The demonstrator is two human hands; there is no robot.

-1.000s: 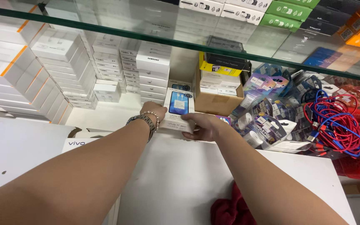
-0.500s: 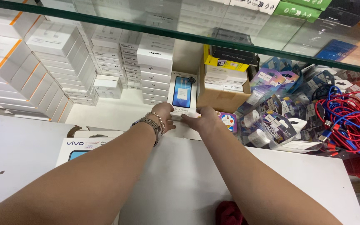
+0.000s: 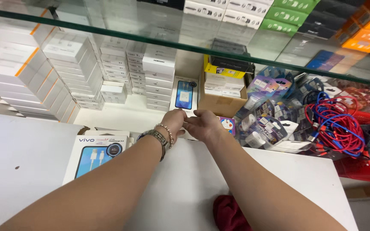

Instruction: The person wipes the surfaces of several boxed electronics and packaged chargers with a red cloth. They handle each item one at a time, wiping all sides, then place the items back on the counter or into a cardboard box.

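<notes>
**Charger box now stands on the lower shelf, your hands at its foot**

Your hands have dropped since a second ago: then they held the white charger box (image 3: pixel 185 94) up by its sides; now it stands upright at the back of the shelf, at twelve o'clock from your wrists, leaning against the stack of white boxes (image 3: pixel 158 77) to its nine o'clock and touching the brown carton (image 3: pixel 219 102) at its three. Your left hand (image 3: pixel 173 122) and right hand (image 3: pixel 202 125) meet just below its lower edge. Both look loosely curled, fingertips together; whether they still pinch the bottom of the box I cannot tell, since your knuckles hide it. To my eye the box is placed, or very nearly.

Around you: a second, flatter charger box (image 3: pixel 93 156) lies on the white counter (image 3: pixel 279 171) at your left forearm's nine o'clock. A heap of packaged accessories (image 3: pixel 266 124) crowds in at three o'clock, with tangled red and blue cables (image 3: pixel 335 124) beyond. A red cloth (image 3: pixel 228 214) sits at six. The glass shelf edge (image 3: pixel 108 35) runs overhead at twelve, limiting how high you can lift.
</notes>
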